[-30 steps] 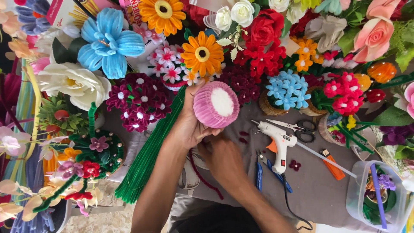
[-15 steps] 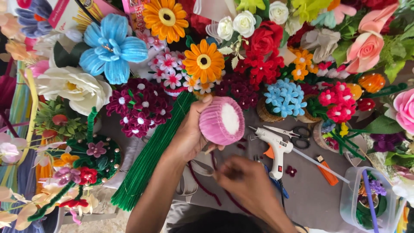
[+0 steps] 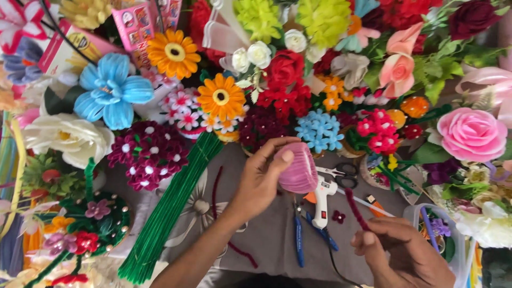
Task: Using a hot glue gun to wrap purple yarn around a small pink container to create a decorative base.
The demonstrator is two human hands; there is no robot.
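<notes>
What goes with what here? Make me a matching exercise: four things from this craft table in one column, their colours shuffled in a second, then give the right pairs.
Things:
1. Round coil held in the left hand
2. Fuzzy stem pinched by the right hand
3. Bundle of long stems on the cloth
4. Glue gun

Colours:
A. White
B. Green
C. Pink
D. Dark red

Pairs:
1-C: the coil is pink.
2-D: the fuzzy stem is dark red.
3-B: the bundle is green.
4-A: the glue gun is white.
</notes>
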